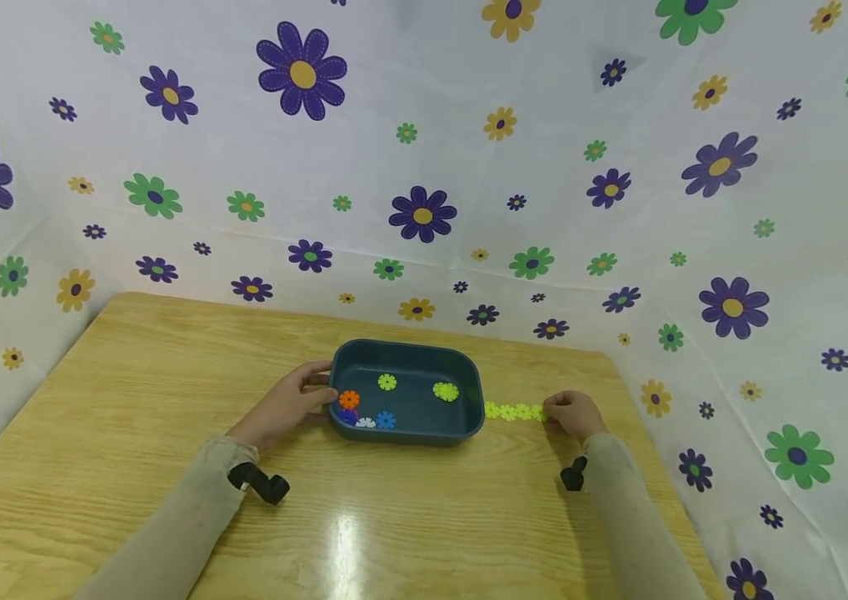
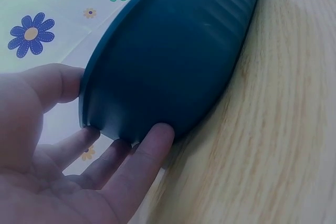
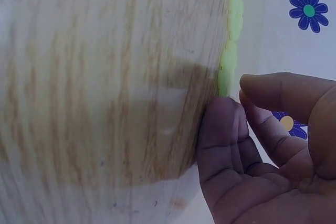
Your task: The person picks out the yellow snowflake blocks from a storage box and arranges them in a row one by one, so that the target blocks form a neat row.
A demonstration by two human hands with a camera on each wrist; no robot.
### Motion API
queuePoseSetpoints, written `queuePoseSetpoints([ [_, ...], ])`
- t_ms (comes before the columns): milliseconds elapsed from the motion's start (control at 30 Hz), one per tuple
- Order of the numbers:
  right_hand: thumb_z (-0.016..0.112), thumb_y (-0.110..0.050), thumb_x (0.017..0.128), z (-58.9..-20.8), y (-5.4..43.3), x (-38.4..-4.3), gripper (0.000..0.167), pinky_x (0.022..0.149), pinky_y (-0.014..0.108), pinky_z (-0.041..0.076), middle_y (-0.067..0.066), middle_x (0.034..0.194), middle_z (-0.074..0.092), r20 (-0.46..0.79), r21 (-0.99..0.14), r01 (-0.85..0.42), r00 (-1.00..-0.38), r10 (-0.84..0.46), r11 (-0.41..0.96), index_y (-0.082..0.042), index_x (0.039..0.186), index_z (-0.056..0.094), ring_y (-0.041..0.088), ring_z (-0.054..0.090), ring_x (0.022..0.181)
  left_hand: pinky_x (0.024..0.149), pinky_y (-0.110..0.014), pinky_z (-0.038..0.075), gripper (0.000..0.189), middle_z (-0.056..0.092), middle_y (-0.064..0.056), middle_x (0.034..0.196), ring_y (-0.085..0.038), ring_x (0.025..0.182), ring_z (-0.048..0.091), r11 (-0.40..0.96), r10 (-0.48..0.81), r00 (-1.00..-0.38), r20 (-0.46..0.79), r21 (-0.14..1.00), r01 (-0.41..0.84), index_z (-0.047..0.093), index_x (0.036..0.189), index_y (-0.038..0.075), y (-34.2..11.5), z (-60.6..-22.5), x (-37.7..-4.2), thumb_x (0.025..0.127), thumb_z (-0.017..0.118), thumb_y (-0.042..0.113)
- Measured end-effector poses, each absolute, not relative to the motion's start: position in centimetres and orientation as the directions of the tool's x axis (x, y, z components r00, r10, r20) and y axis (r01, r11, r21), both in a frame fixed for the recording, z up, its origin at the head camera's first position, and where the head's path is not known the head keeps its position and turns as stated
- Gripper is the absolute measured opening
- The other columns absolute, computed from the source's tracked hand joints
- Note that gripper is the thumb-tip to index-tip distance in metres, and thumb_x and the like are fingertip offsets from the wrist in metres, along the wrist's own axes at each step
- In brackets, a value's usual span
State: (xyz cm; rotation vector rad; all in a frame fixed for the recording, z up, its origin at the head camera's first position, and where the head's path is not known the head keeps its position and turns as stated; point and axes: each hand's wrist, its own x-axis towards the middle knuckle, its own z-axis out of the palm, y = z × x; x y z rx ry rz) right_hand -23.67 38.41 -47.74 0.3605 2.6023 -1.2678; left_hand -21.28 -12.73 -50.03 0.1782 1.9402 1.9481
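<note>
Left hand (image 1: 291,407) at the tray (image 1: 416,436), right hand (image 1: 576,415) at the chain (image 1: 514,412)

The yellow chain of flower pieces lies on the surface (image 1: 469,500), to the right of the tray; its left end is just beside the tray, but whether they touch I cannot tell. The right hand has thumb and fingertips almost together, and it appears to pinch the right end of the chain. The left hand is bent moderately and grips the left end of the tray, at the rim and the outer wall. Inside lie more yellow pieces (image 1: 446,391); an orange piece (image 1: 349,400), a white piece (image 1: 366,422) and a blue piece (image 1: 385,421) are grouped towards the near left corner.

I judge that the step in hand is to lengthen or to straighten the chain. The next move probably calls for a gentle release of this end, so that the joints do not slip, and then for another yellow piece, while the left hand steadies the tray.
</note>
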Motion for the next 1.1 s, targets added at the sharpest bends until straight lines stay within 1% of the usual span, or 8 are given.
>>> queuePoseSetpoints([
  [233,0.059,-0.017,0.105,-46.6,37.9,-23.1,0.026,0.073,0.032,0.058,0.015,0.103,0.065,-0.294,-0.729,0.293,-0.95,0.104,0.618,0.005,0.118,0.064,0.021,0.059,0.083,0.097,-0.047,0.058,0.066,0.042,-0.026,0.152,-0.038,0.128,0.057,0.024,0.355,-0.918,-0.177,0.983,-0.18,0.033,0.16,0.008,-12.7,-50.0,-21.2,0.104,0.065,0.018],
  [333,0.056,-0.021,0.106,-45.7,37.3,-22.8,0.033,0.076,0.035,0.058,0.018,0.108,0.065,-0.272,-0.741,0.263,-0.959,0.082,0.618,0.006,0.124,0.061,0.025,0.06,0.086,0.098,-0.047,0.058,0.066,0.042,-0.026,0.152,-0.038,0.128,0.057,0.027,0.356,-0.918,-0.174,0.984,-0.176,0.032,0.16,0.008,-12.7,-50.1,-21.2,0.104,0.064,0.018],
  [433,0.055,-0.025,0.108,-44.7,36.6,-22.5,0.038,0.084,0.04,0.061,0.024,0.121,0.065,-0.247,-0.739,0.233,-0.967,0.067,0.632,0.006,0.131,0.059,0.03,0.066,0.097,0.098,-0.048,0.058,0.065,0.042,-0.026,0.152,-0.038,0.128,0.057,0.034,0.356,-0.919,-0.171,0.985,-0.17,0.032,0.16,0.008,-12.8,-50.0,-21.2,0.104,0.064,0.018],
  [533,0.054,-0.027,0.108,-43.9,35.8,-22.4,0.042,0.095,0.046,0.059,0.027,0.134,0.06,-0.236,-0.738,0.213,-0.97,0.051,0.64,0.004,0.136,0.056,0.037,0.066,0.111,0.099,-0.048,0.058,0.065,0.042,-0.026,0.152,-0.038,0.128,0.057,0.04,0.355,-0.919,-0.172,0.985,-0.168,0.032,0.16,0.008,-12.8,-50.0,-21.2,0.105,0.063,0.018],
  [600,0.055,-0.029,0.108,-43.5,35.5,-22.4,0.043,0.101,0.05,0.055,0.026,0.137,0.059,-0.231,-0.744,0.201,-0.972,0.037,0.637,0.002,0.138,0.056,0.04,0.063,0.119,0.099,-0.048,0.058,0.064,0.043,-0.026,0.152,-0.037,0.127,0.057,0.045,0.355,-0.919,-0.172,0.985,-0.167,0.032,0.16,0.008,-12.7,-50.0,-21.2,0.105,0.063,0.018],
  [733,0.056,-0.032,0.107,-42.7,34.1,-22.6,0.047,0.108,0.055,0.049,0.024,0.141,0.056,-0.215,-0.752,0.169,-0.977,0.005,0.637,0.001,0.141,0.054,0.043,0.058,0.125,0.099,-0.047,0.057,0.065,0.042,-0.026,0.153,-0.037,0.127,0.057,0.045,0.355,-0.919,-0.174,0.985,-0.169,0.032,0.16,0.008,-12.7,-50.0,-21.1,0.105,0.063,0.018],
  [867,0.057,-0.032,0.107,-41.8,32.3,-22.5,0.05,0.109,0.057,0.048,0.023,0.144,0.054,-0.194,-0.768,0.135,-0.981,-0.026,0.626,0.0,0.146,0.051,0.045,0.059,0.126,0.099,-0.047,0.057,0.065,0.042,-0.026,0.153,-0.037,0.127,0.057,0.044,0.354,-0.918,-0.177,0.984,-0.173,0.032,0.16,0.008,-12.7,-50.0,-21.1,0.104,0.063,0.019],
  [1100,0.061,-0.027,0.106,-41.0,29.3,-22.7,0.044,0.105,0.053,0.052,0.021,0.137,0.059,-0.131,-0.808,0.055,-0.987,-0.088,0.587,-0.002,0.141,0.056,0.043,0.058,0.127,0.1,-0.048,0.057,0.064,0.041,-0.026,0.154,-0.038,0.128,0.057,0.036,0.356,-0.918,-0.173,0.984,-0.172,0.032,0.16,0.008,-12.7,-50.0,-21.1,0.105,0.063,0.018],
])
